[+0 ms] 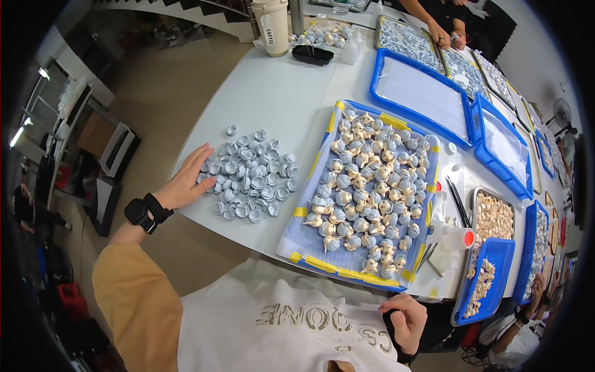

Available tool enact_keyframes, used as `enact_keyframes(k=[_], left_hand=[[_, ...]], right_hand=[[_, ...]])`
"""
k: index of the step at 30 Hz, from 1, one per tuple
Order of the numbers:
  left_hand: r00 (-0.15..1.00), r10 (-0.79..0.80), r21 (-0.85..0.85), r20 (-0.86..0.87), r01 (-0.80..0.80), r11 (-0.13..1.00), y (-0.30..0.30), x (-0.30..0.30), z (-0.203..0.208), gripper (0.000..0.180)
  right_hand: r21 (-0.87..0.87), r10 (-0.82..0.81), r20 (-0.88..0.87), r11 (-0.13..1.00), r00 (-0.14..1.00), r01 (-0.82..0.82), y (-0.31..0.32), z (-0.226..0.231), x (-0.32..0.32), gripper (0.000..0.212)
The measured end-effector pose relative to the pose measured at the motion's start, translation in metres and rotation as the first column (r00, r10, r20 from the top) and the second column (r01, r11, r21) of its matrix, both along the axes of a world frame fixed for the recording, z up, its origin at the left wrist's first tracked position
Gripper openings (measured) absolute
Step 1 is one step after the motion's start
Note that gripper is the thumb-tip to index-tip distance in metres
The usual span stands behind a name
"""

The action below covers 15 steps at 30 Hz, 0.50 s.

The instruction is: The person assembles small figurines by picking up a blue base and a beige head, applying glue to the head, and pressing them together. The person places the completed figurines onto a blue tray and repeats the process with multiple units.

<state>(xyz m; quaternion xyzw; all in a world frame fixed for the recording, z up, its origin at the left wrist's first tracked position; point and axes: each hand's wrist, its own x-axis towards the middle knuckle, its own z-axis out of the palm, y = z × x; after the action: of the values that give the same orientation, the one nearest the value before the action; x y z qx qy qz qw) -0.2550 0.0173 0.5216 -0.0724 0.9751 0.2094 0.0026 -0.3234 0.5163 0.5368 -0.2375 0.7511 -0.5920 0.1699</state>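
Note:
My left hand [187, 180] lies with its fingers stretched out at the left edge of a loose pile of small grey-blue cup-shaped pieces [255, 176], its fingertips touching the outermost ones. To the right of the pile, a blue tray [292, 243] with yellow tape along its rim bears many small doll-like heads [358, 181], cream with grey-blue caps. My right hand [406, 320] is held in front of my shirt, below the tray's near right corner. Its fingers are curled in, and no object shows in them.
Black tweezers [458, 201] and a red-capped bottle [457, 238] are right of the tray. Beyond are a lined blue tray [421, 94], a smaller blue tray [506, 260] of cream pieces, a black case [312, 55] and a cup [271, 28]. A co-worker's hands [447, 37] work at the far trays.

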Motion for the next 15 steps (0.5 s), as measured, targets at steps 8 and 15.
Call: enact_keyframes(k=[8, 15], left_hand=[[0.996, 0.084, 0.170, 0.034, -0.089, 0.981, 0.012, 0.021, 0.005, 0.076], [0.984, 0.177, 0.076, -0.034, -0.174, 0.982, 0.029, 0.027, -0.001, 0.078]], right_hand=[[-0.155, 0.124, -0.053, 0.979, 0.991, -0.131, -0.008, 0.002, -0.028, 0.021], [-0.214, 0.240, 0.046, 0.951, 0.970, -0.225, 0.005, 0.006, -0.050, 0.022]])
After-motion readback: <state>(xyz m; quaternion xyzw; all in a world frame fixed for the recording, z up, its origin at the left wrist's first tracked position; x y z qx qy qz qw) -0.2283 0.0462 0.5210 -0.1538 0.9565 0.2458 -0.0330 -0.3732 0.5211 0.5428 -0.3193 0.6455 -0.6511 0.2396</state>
